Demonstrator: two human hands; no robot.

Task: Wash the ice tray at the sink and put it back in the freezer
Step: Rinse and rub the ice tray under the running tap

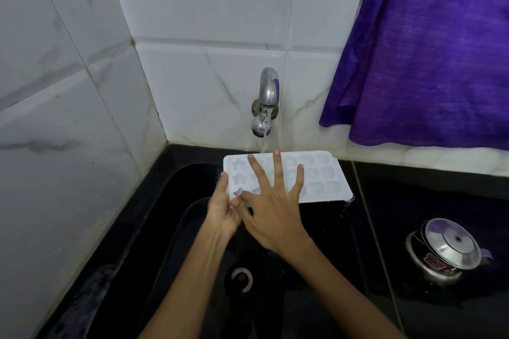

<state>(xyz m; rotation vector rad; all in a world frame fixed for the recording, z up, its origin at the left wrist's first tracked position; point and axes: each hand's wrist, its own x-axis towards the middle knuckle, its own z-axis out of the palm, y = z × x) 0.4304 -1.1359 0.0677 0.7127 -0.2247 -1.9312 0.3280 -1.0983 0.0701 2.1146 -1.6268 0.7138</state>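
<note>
A white ice tray (pixel 322 177) with star and heart shaped cells is held level over the black sink (pixel 176 228), just below the running tap (pixel 265 102). Water falls from the spout onto the tray's far edge. My left hand (pixel 223 209) grips the tray's left near corner, thumb on top. My right hand (pixel 271 206) lies flat on the tray with its fingers spread straight across the cells.
A drain (pixel 242 278) sits in the sink floor under my forearms. On the black counter at the right stands a steel pot with a lid (pixel 443 253). A purple cloth (pixel 429 49) hangs at the upper right. White tiled walls close off the left and back.
</note>
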